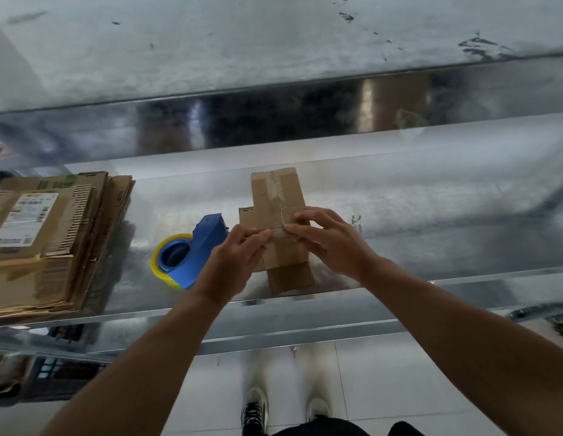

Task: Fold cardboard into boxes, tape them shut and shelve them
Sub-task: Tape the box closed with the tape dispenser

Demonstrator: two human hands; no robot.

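— Okay, quick: what's where?
— Glossy metal tabletop (431, 215). A stack of flat cardboard (53, 240) sits on its left end. The box (275, 196) is mid-tabletop in both my hands, with flaps sticking out far, left and near. Can't tell if its near end rests on the surface. The blue tape dispenser (195, 253) with the yellow roll lies just left of the box, apart from it.
— Hands?
— Left hand (233, 256): fingers (258, 237) curled, pinching the box's left edge at the cross strip of tape (278, 234). Right hand (327, 240): fingers (300, 229) curled over the right edge, thumb on the same strip. Neither hand is spread flat.
— Risks, biggest first?
— My guesses:
- Box: it looks only part closed, so a hard thumb press could buckle the thin wall or skew it out of square.
- Seam: the tape along the long seam looks wrinkled. If the cross strip creases too, it probably won't bond, and the flaps could pop open once shelved.
- Near flap: it sits close to the tabletop edge and could snag there.
- Dispenser: it's near my left wrist, so a sideways move could knock it.
- Tape end: it may stick to a fingertip and peel back on release.
— Strip cut from the roll?
— Can't tell.
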